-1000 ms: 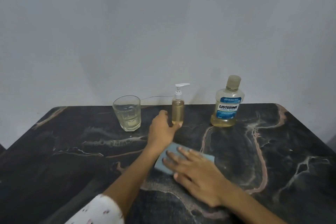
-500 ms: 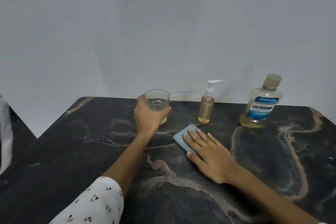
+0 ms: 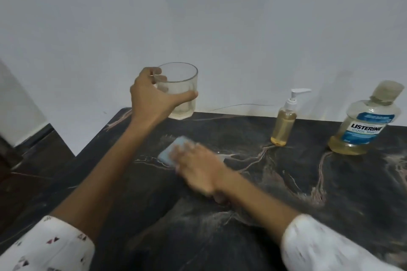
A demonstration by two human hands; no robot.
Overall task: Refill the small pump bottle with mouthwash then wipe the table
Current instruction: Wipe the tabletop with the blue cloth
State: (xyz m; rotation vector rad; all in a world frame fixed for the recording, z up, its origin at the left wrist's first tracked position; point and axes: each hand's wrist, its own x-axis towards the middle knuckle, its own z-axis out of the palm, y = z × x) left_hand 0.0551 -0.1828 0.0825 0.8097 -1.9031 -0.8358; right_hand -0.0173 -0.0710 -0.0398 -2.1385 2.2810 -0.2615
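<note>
My left hand (image 3: 152, 97) grips a clear drinking glass (image 3: 180, 86) and holds it lifted above the far left corner of the dark marble table (image 3: 286, 200). My right hand (image 3: 198, 169), blurred by motion, presses flat on a pale blue cloth (image 3: 169, 153) lying on the tabletop below the glass. The small pump bottle (image 3: 284, 125), white-topped and filled with yellowish liquid, stands upright near the back edge. To its right stands the large Listerine mouthwash bottle (image 3: 363, 130), capped, with liquid low in it.
A plain white wall (image 3: 198, 17) rises right behind the table. A thin wire (image 3: 237, 106) runs along the table's back edge. Dark floor (image 3: 28, 174) shows beyond the table's left edge.
My left hand left the pump bottle, took the glass and lifted it off the table. My right hand slid the cloth left, under where the glass stood. The view shifted left.
</note>
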